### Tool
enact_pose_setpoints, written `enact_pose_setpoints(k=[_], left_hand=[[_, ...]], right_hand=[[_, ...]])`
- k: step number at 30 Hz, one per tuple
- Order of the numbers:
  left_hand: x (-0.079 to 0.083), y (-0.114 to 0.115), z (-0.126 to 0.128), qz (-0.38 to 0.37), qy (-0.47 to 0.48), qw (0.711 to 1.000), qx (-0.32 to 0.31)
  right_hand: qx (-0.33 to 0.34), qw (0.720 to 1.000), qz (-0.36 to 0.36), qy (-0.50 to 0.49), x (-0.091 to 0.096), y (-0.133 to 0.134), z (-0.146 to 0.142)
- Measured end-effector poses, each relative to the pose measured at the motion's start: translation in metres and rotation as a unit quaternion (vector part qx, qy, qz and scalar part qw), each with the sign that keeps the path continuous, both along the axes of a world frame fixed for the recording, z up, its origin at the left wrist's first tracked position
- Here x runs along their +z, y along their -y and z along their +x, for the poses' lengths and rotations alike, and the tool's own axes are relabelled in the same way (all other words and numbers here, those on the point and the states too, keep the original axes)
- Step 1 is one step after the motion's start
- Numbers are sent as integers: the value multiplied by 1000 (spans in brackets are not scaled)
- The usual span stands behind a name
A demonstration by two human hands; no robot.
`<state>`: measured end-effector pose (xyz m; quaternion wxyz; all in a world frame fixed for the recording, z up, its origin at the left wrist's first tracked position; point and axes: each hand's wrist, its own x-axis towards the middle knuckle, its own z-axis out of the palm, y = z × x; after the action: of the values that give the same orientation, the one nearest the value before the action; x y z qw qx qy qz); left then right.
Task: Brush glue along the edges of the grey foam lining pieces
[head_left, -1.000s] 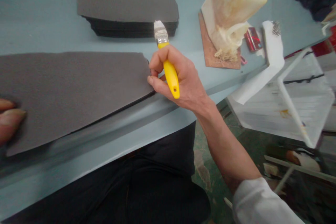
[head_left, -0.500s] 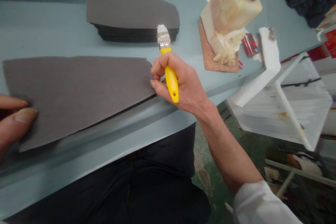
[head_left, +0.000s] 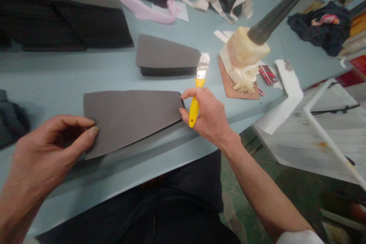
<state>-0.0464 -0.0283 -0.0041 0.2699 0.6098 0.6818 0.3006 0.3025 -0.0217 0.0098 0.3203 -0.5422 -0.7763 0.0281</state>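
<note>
A grey wedge-shaped foam sheet (head_left: 131, 118) lies near the front edge of the pale blue table (head_left: 65, 76). My left hand (head_left: 48, 148) pinches its left corner between thumb and fingers. My right hand (head_left: 208, 116) touches the sheet's right end with its fingertips while gripping a yellow-handled brush (head_left: 197, 95), bristles pointing away from me. A small stack of the same grey sheets (head_left: 166, 58) lies just behind.
A glue-caked pot with a dark conical handle (head_left: 251, 51) stands on a brown board (head_left: 231, 84) to the right. A large dark stack (head_left: 65, 15) fills the back left. Fabric strips (head_left: 200, 2) and dark cloth (head_left: 320, 30) lie further back. A white frame (head_left: 323, 122) stands beyond the table's right edge.
The view has pulled back and up, showing more of the table. My left hand has come fully into view at the sheet's left corner. My right hand stays at the right end with the brush.
</note>
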Motion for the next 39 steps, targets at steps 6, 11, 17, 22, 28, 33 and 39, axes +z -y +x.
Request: enact_pose_setpoints(k=[6, 11, 17, 22, 28, 33, 39], left_hand=[[12, 0, 9, -12, 91, 995, -28], [6, 2, 8, -22, 126, 991, -43], [4, 2, 9, -20, 141, 988, -51], [4, 2, 7, -19, 135, 989, -60], [5, 4, 7, -5, 107, 992, -64], [10, 4, 6, 28, 62, 995, -70], [29, 4, 7, 147, -44, 986, -69]], right_hand=[[81, 993, 53, 74, 2, 0, -3], [104, 988, 42, 110, 3, -1, -4], [130, 984, 41, 116, 6, -9, 2], [124, 989, 38, 66, 3, -15, 1], [94, 991, 72, 56, -5, -13, -7], [81, 990, 97, 57, -10, -13, -9], [65, 993, 74, 63, -15, -13, -11]])
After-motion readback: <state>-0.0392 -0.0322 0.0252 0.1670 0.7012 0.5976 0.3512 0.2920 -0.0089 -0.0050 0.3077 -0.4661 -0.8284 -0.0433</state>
